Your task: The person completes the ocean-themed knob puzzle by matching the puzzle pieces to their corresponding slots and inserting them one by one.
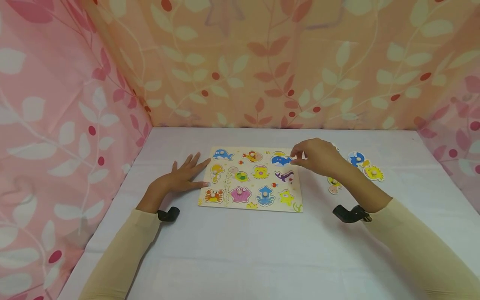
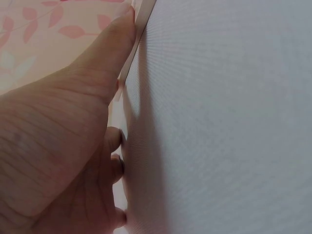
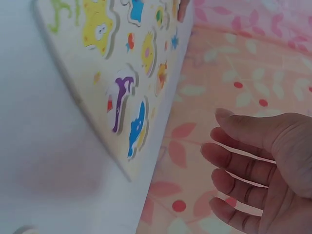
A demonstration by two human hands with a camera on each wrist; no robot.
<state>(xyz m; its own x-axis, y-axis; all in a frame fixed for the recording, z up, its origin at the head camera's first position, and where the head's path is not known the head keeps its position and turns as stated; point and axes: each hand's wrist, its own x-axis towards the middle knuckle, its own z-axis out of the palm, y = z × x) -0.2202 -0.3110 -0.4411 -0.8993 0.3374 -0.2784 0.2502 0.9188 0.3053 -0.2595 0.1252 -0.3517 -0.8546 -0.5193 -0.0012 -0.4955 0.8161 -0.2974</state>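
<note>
A wooden peg puzzle board [image 1: 276, 205] with sea animals lies flat on the table. My left hand [image 1: 183, 175] has its fingers spread at the board's left side; in the left wrist view its thumb [image 2: 109, 46] lies along the board's edge. Above the upper right corner hovers my right hand [image 1: 316, 156], fingers loosely bent. Its thumb and index tips are close by the blue whale [image 1: 280, 161] in the head view. The right wrist view shows nothing in this hand [image 3: 263, 165]. Below the whale is a purple animal picture [image 1: 285, 176]. Knobs stand on the crab [image 1: 213, 195], shell [image 1: 240, 194] and squid [image 1: 265, 196].
Loose puzzle pieces lie right of the board, among them a blue one [image 1: 356, 158] and a yellow one [image 1: 373, 173]. Another [image 1: 333, 186] is partly covered by the right arm. White cloth [image 1: 240, 254] covers the table; a leaf-patterned curtain [image 1: 240, 83] hangs behind.
</note>
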